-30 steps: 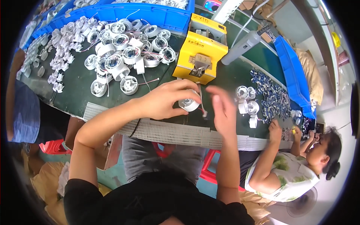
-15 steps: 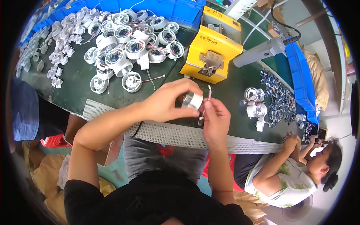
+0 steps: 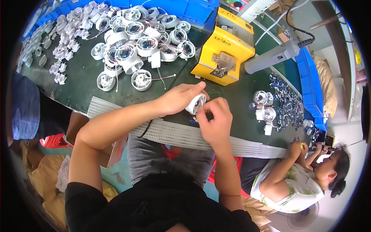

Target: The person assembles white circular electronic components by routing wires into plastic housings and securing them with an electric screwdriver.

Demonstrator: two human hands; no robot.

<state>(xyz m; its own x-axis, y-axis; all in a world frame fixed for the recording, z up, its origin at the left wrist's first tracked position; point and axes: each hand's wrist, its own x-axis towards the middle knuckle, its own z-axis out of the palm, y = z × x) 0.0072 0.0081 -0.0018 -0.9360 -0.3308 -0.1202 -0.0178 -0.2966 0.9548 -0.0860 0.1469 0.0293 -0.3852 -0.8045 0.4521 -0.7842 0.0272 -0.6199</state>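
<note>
My left hand [image 3: 178,99] is closed round a small white round plastic housing [image 3: 192,105], its open side turned toward my right hand. The fingers of my right hand [image 3: 217,120] are pinched at that opening, on a thin wire lead [image 3: 201,103] that mostly disappears behind them. Just below the housing, a small dark blue circuit board [image 3: 193,120] shows in part. Both hands are above the near edge of the dark green table, in front of a yellow machine [image 3: 222,50].
Many white housings with boards and wires [image 3: 147,46] are heaped at the back left, beside small white plastic caps [image 3: 65,42]. To the right are several housings [image 3: 266,114], a pile of blue boards [image 3: 286,100] and a grey cylindrical tool [image 3: 272,58]. A co-worker [image 3: 290,181] sits at the right.
My left hand has turned the housing so its open side faces right. My right hand has brought the wire to the opening; the connector end that stuck up is now out of sight.
</note>
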